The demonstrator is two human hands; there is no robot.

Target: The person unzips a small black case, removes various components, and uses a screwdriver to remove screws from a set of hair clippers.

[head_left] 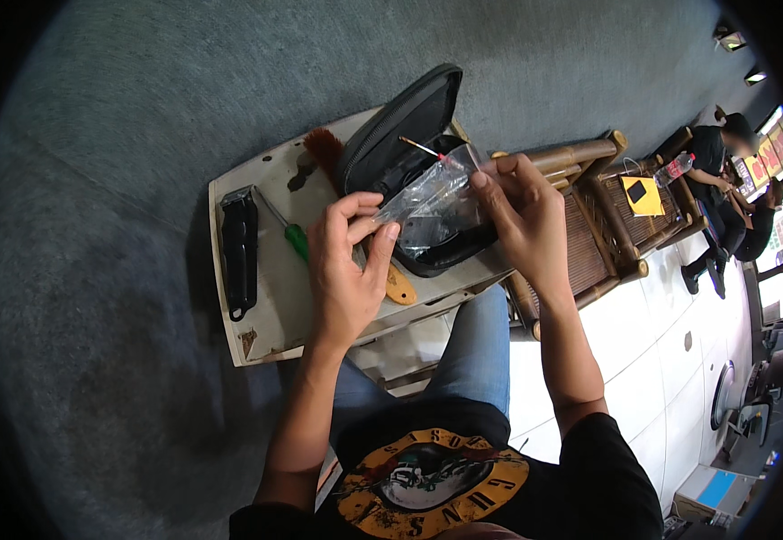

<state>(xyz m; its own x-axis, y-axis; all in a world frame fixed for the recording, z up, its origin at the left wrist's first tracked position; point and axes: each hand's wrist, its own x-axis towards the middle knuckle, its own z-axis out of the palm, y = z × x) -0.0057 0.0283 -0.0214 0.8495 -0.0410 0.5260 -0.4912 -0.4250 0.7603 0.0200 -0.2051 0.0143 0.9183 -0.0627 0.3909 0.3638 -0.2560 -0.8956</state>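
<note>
A clear plastic bag is stretched between my two hands above an open black zip case. My left hand pinches the bag's left end between thumb and fingers. On the opposite end, my right hand grips the upper right corner with thumb and fingertips. A thin stick with a red part shows just beyond the bag; whether it lies in the bag or the case I cannot tell. The case's lid stands raised at the back, and the bag hides part of its inside.
On the worn white tabletop lie a black hair clipper, a green-handled screwdriver and a brush with reddish bristles and wooden handle. Right of it stands a bamboo bench. People sit farther right.
</note>
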